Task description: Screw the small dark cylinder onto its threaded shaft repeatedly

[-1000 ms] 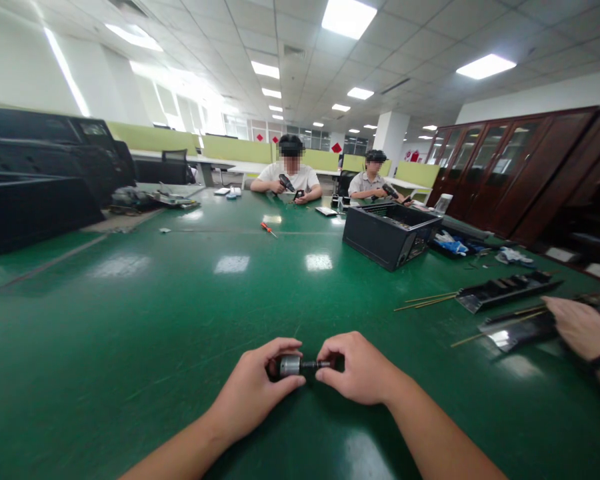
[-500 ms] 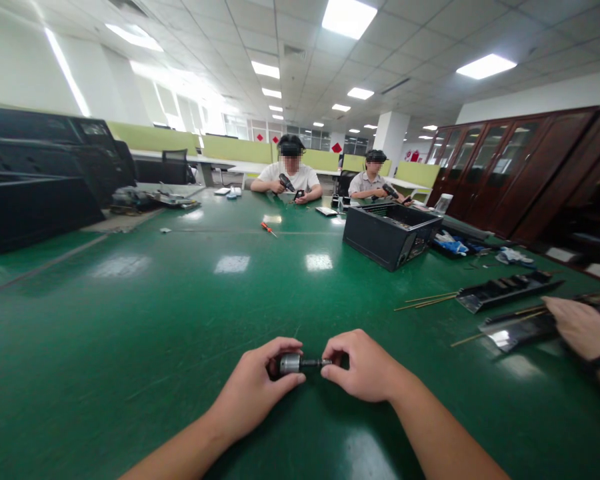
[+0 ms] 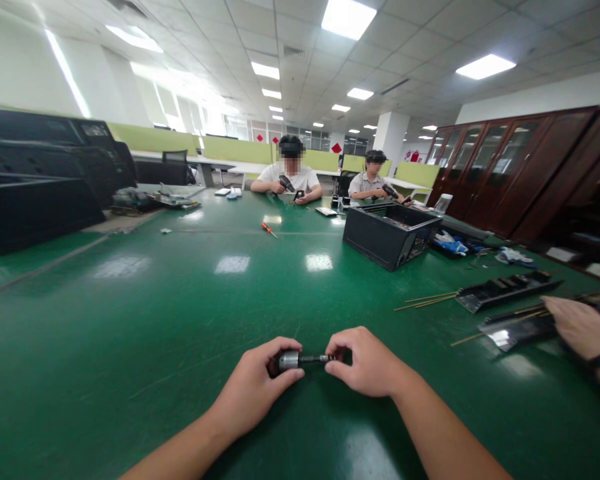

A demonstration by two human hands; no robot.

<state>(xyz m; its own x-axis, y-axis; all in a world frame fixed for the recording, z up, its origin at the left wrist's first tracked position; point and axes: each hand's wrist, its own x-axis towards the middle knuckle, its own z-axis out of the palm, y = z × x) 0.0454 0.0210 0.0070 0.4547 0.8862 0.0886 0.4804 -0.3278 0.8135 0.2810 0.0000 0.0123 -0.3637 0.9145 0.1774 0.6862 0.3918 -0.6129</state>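
Low in the middle, a drill chuck (image 3: 291,360), or a part much like one, lies crosswise between my hands just over the table. It has a silver cylinder with small holes at the left and a thin dark shaft (image 3: 313,359) pointing right. My left hand (image 3: 257,377) is curled around the cylinder, with thumb and fingers on either side; its left end is hidden in the palm. My right hand (image 3: 363,363) pinches the far end of the shaft between thumb and fingertips, and that tip is partly covered.
A green table (image 3: 155,300) spreads before me. An orange screwdriver (image 3: 267,229) and a black computer case (image 3: 390,233) lie ahead. At right, dark metal trays (image 3: 507,290) hold thin rods; another person's hand (image 3: 583,327) touches one. Two people (image 3: 290,177) sit opposite with power drills.
My right hand has shifted slightly to the right and up along the shaft, so a little more of it shows. My left hand has stayed nearly in place.
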